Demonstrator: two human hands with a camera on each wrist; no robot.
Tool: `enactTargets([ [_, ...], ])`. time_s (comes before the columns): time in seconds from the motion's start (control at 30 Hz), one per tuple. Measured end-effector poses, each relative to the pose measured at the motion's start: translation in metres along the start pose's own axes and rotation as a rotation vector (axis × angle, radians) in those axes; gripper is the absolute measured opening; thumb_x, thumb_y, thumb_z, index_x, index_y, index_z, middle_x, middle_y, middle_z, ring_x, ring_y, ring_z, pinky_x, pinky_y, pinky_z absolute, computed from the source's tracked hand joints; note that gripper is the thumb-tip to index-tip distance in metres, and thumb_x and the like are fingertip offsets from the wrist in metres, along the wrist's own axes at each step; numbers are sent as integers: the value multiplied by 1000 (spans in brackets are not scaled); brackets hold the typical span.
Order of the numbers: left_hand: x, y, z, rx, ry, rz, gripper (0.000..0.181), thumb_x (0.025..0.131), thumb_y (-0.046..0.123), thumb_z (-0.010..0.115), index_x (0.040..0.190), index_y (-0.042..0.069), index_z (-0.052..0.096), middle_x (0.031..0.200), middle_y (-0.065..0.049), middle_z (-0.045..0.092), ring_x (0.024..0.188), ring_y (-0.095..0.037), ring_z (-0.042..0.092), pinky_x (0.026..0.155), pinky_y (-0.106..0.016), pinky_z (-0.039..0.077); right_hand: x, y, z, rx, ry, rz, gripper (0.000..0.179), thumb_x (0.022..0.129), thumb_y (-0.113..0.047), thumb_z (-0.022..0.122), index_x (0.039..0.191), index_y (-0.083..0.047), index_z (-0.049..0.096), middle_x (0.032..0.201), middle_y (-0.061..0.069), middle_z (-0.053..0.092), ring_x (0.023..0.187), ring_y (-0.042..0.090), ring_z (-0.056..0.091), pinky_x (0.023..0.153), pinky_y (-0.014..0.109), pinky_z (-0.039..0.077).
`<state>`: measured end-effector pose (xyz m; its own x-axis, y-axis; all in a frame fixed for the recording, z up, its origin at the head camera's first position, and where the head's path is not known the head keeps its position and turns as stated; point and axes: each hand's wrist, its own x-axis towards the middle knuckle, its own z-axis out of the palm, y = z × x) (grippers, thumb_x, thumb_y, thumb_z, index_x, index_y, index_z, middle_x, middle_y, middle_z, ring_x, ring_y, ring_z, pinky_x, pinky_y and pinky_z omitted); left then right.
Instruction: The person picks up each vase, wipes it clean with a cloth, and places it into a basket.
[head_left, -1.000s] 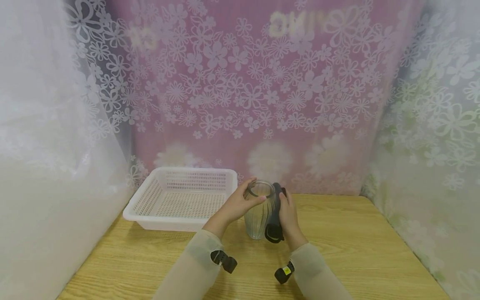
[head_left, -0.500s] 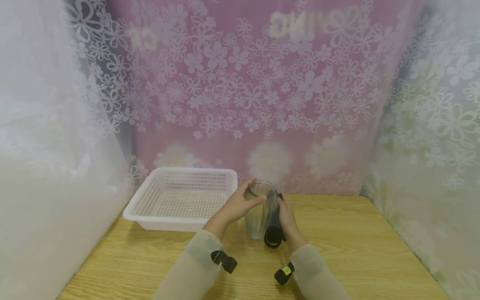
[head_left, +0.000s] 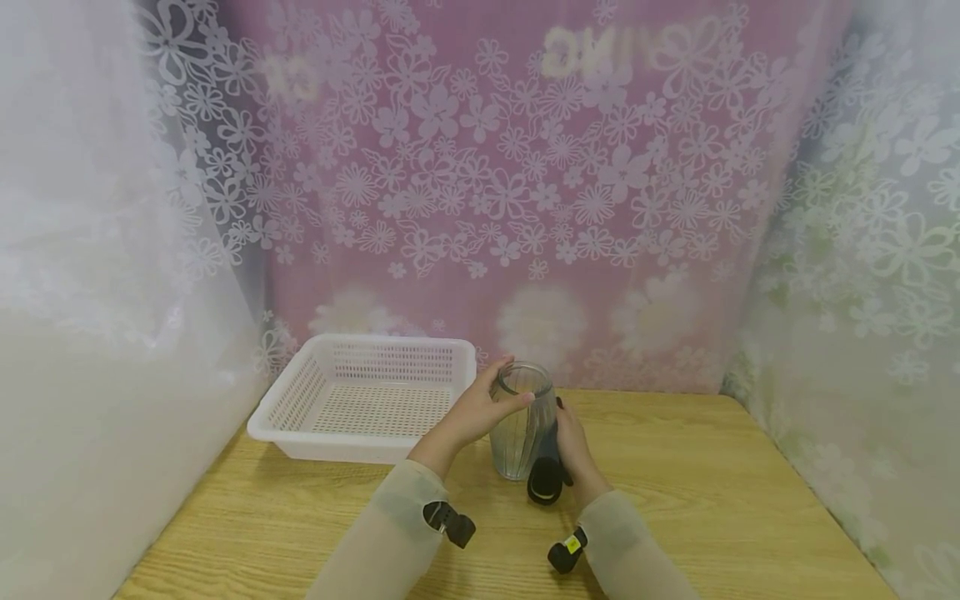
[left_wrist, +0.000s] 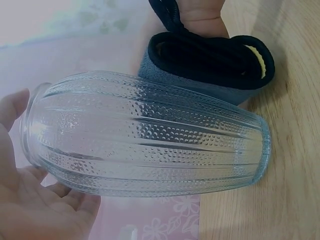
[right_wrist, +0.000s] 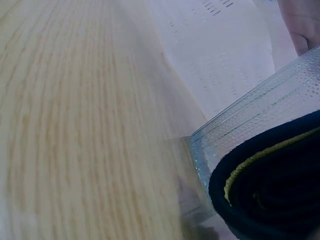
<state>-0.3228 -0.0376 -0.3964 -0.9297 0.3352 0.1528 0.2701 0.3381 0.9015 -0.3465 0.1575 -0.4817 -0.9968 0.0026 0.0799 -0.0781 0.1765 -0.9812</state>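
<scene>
A clear, ribbed glass vase point(head_left: 513, 433) with a dimpled surface stands upright on the wooden table. My left hand point(head_left: 474, 410) holds it near the rim, thumb on the near side and fingers round the far side; the left wrist view shows that hand point(left_wrist: 35, 205) at the vase's neck. In my right hand point(head_left: 576, 442) is a folded dark grey-blue cloth point(left_wrist: 195, 75) with black edging and a hanging loop. The cloth lies against the vase's right side, low down. Its rolled end point(right_wrist: 270, 185) fills the corner of the right wrist view, which leaves the right fingers hidden.
A white plastic basket point(head_left: 337, 438) with slotted walls stands on the table point(head_left: 690, 467) to the left of the vase. Patterned, translucent curtains point(head_left: 525, 167) close off the back and both sides.
My right hand and the cloth have slid down the vase's side, a little towards me. The left hand and the vase have stayed in place.
</scene>
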Motion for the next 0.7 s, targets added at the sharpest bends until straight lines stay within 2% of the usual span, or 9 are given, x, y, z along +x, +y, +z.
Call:
enactTargets([
  [0.17,0,0,0,1,1,-2,84,89,59,67,159,34,27,165,0,23,149,-32,25,114,-56,32,-1,1,1,-2,-1,9,56,110,-39,27,145,3,42,136,23,48,121,35,48,97,42,42],
  [0.43,0,1,0,10,8,-1,84,89,60,67,158,34,28,164,1,25,149,-31,25,113,-56,32,0,3,2,33,-7,36,45,109,-29,30,136,4,45,123,18,53,104,25,52,84,31,45],
  [0.7,1,1,0,11,10,-4,84,89,60,68,158,34,28,164,1,25,149,-30,25,114,-56,32,4,4,-2,-13,-30,45,46,108,-27,30,137,7,43,123,21,52,106,29,52,85,32,43],
])
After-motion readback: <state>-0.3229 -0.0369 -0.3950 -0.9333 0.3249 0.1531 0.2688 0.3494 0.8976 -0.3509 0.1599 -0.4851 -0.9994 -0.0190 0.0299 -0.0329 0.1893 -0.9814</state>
